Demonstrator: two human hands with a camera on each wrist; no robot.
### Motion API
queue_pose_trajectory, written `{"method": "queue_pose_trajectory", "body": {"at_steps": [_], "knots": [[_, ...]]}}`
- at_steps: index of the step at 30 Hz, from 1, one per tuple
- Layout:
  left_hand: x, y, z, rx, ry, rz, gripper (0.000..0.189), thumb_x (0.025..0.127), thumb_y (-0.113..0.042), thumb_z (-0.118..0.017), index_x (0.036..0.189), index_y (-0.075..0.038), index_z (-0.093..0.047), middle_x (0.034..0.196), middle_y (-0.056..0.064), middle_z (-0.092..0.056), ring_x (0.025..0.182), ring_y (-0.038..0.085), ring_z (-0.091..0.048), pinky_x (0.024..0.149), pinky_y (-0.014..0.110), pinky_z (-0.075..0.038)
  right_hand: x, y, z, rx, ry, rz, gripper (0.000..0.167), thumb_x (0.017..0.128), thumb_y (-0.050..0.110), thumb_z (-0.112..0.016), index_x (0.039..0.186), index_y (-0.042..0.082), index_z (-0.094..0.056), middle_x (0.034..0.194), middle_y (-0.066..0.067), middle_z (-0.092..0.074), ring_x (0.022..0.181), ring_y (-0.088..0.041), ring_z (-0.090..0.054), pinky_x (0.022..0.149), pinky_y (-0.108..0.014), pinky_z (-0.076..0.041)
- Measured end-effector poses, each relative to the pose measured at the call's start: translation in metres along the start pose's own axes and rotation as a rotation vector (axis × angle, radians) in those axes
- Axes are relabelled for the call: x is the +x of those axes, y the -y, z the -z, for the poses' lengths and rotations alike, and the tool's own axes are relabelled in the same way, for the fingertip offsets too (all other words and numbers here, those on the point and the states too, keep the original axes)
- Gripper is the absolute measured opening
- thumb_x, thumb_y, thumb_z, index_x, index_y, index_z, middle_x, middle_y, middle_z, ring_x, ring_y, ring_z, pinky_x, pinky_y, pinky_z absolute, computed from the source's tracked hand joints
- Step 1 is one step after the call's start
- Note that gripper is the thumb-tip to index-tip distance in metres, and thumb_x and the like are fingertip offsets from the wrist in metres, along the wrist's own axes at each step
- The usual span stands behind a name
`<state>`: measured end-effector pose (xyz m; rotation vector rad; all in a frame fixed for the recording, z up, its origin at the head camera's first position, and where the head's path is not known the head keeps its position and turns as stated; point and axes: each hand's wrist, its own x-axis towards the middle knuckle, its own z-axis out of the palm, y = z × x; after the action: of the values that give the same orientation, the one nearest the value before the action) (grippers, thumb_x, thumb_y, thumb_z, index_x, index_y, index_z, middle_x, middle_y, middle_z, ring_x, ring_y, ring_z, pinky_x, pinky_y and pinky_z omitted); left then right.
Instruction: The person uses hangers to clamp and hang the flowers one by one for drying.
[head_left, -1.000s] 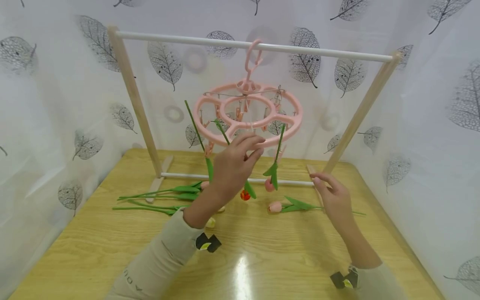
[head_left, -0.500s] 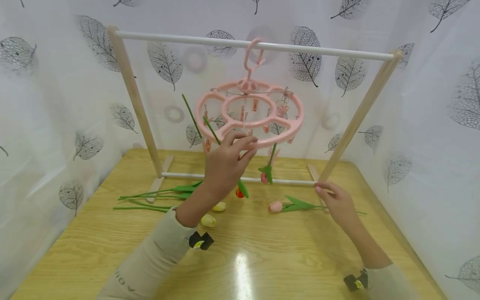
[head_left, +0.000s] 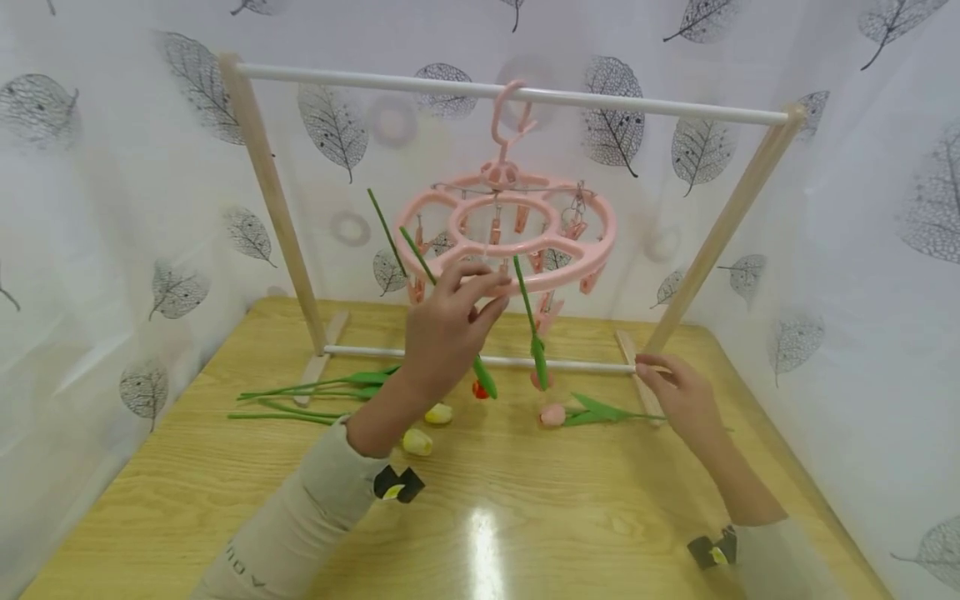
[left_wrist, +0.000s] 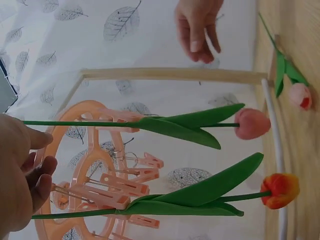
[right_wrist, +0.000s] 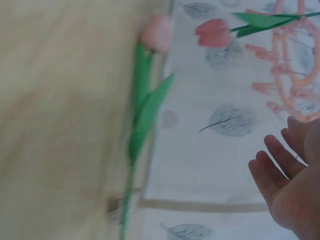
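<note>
A pink round clip hanger (head_left: 606, 237) hangs by its hook from the white rod. My left hand (head_left: 446, 325) holds the hanger's front rim, thumb below and fingers over it. Clipped upside down near that hand are a pink tulip (left_wrist: 252, 123) and an orange-red tulip (left_wrist: 281, 191). Farther left, another green stem (head_left: 386, 232) rises past the rim; its flower is hidden behind my left hand and forearm in the head view. My right hand (head_left: 678, 404) hovers by the right post, fingers loosely bent, holding nothing. A light pink tulip (head_left: 553, 415) lies on the table below it.
Several tulips lie at left on the wooden table (head_left: 562, 517), with yellow heads (head_left: 417, 442) showing beside my left forearm. The rack's wooden posts (head_left: 273, 200) and lower white bar (head_left: 577, 364) frame the space. A leaf-patterned curtain (head_left: 150, 167) stands behind.
The hanger has turned and swung slightly right under my left hand, which shifted a little left. The hanging pink tulip has moved left. My right hand has drifted slightly right.
</note>
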<state>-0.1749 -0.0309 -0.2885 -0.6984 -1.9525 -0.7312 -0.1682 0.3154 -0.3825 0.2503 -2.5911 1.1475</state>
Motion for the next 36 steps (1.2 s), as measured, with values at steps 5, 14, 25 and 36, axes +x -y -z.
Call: {"method": "queue_pose_trajectory", "body": {"at_steps": [5, 14, 25, 36], "knots": [[0.000, -0.001, 0.002, -0.004, -0.010, -0.011, 0.019, 0.097, -0.025, -0.070, 0.110, -0.013, -0.077, 0.110, 0.005, -0.066, 0.058, 0.010, -0.055, 0.043, 0.023, -0.033, 0.016, 0.021, 0.002, 0.006, -0.015, 0.080, 0.035, 0.103, 0.030, -0.061, 0.128, 0.006, -0.067, 0.130, -0.014, -0.067, 0.098, 0.020, -0.053, 0.083, -0.004, -0.045], [0.001, 0.001, 0.004, -0.003, 0.003, -0.024, 0.024, 0.095, -0.024, -0.072, 0.116, -0.012, -0.075, 0.114, 0.007, -0.065, 0.056, 0.010, -0.052, 0.044, 0.023, -0.035, 0.018, -0.008, 0.004, -0.040, 0.081, 0.013, 0.035, 0.103, 0.028, -0.060, 0.127, 0.003, -0.066, 0.125, -0.020, -0.068, 0.110, -0.037, -0.068, 0.083, -0.012, -0.050], [0.000, 0.008, 0.007, 0.082, 0.054, -0.039, 0.028, 0.095, -0.027, -0.073, 0.119, -0.014, -0.075, 0.112, 0.008, -0.063, 0.066, 0.013, -0.065, 0.042, 0.024, -0.035, 0.001, -0.046, 0.013, -0.136, 0.259, -0.060, 0.038, 0.103, 0.024, -0.060, 0.128, -0.005, -0.064, 0.131, -0.030, -0.061, 0.109, -0.047, -0.065, 0.086, -0.055, -0.058], [-0.003, 0.024, 0.010, 0.155, 0.048, -0.098, 0.020, 0.093, -0.025, -0.075, 0.109, -0.013, -0.075, 0.113, 0.002, -0.069, 0.061, 0.013, -0.065, 0.042, 0.025, -0.039, -0.005, -0.076, 0.021, -0.264, 0.319, -0.063, 0.036, 0.101, 0.022, -0.063, 0.125, -0.005, -0.065, 0.129, -0.032, -0.062, 0.103, -0.046, -0.065, 0.085, -0.057, -0.055]]}}
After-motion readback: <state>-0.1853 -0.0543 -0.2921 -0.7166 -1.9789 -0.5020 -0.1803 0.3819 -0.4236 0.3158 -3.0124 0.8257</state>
